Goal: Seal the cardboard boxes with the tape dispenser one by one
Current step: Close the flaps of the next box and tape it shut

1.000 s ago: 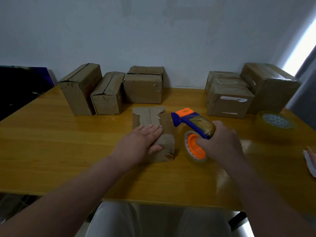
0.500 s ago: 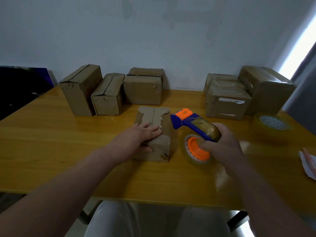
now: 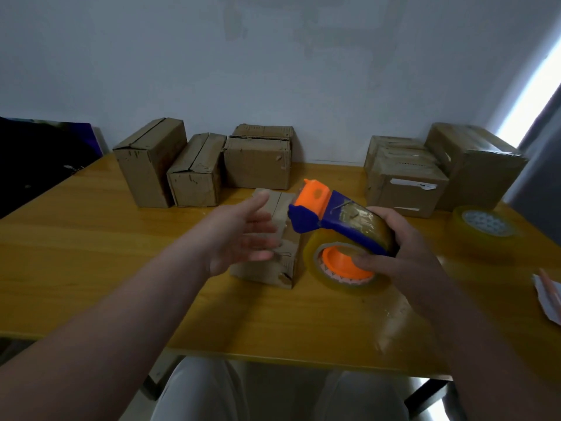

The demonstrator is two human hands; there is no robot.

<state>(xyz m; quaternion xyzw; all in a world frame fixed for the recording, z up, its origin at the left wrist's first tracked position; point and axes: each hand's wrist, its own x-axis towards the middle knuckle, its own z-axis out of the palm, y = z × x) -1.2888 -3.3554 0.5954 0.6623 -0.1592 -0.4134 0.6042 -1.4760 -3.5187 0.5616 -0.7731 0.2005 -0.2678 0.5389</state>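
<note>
Head view: left hand (image 3: 243, 235), fingers spread, has lifted off the small cardboard box (image 3: 287, 264), perhaps toward the tape dispenser (image 3: 334, 221) that the right hand (image 3: 406, 253) grips.

Left hand (image 3: 239, 235) splayed; right hand (image 3: 406, 253) curled.

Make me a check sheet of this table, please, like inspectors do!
Surface: yellow wooden table, glossy.
Job's things: small box before the person; tape dispenser beside it; three boxes back left, other boxes back right.
Clutter: spare tape roll and white paper, right side.
Hands: left hand open over the small box; right hand grips the tape dispenser.
Cables: nothing seen.
Surroundings: pale wall; dark panel at left.
</note>
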